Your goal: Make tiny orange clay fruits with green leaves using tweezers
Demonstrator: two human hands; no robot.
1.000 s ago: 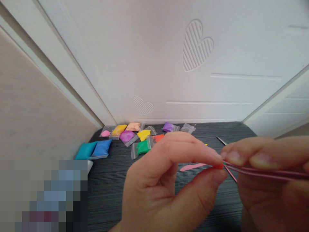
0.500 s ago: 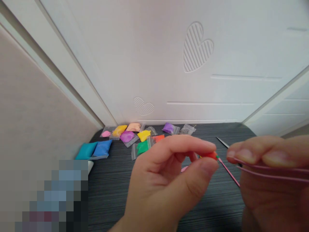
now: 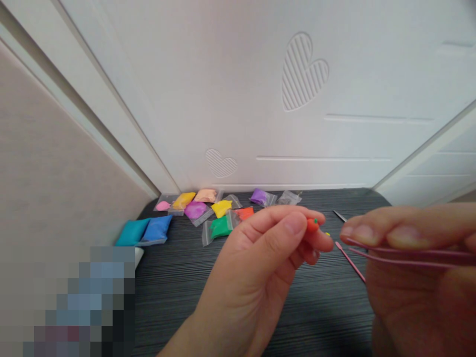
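1. Orange, soft-looking small lump with a green tip (image 3: 311,225) sits at the fingertips of the left hand (image 3: 260,263), raised above the dark, wood-grained worktop (image 3: 316,307); its green tip points up and outward.
2. Thumb and fingers of the left hand are closed in a pinch on this lump, partly covering it.
3. The right hand (image 3: 412,292) grips a pair of slim pink tweezers (image 3: 405,253), held nearly level; their two tips point toward the left hand, slightly parted from each other and clear of the lump.
4. On the worktop, between the hands, lies a thin pink rod-shaped tool with a flattened end (image 3: 349,261), partly hidden by the right hand.
5. Just beyond the right hand's fingers shows a pointed silver blade-like piece (image 3: 339,216).
6. A tiny yellow bit (image 3: 327,234) shows just beside the left hand's fingers.
7. Behind the left hand lie a green packet in clear plastic (image 3: 220,226), an orange-red packet (image 3: 244,213), a bright yellow packet (image 3: 222,208) and a purple packet (image 3: 258,196).
8. Farther left, a teal packet (image 3: 132,232) touches a blue packet (image 3: 158,228).
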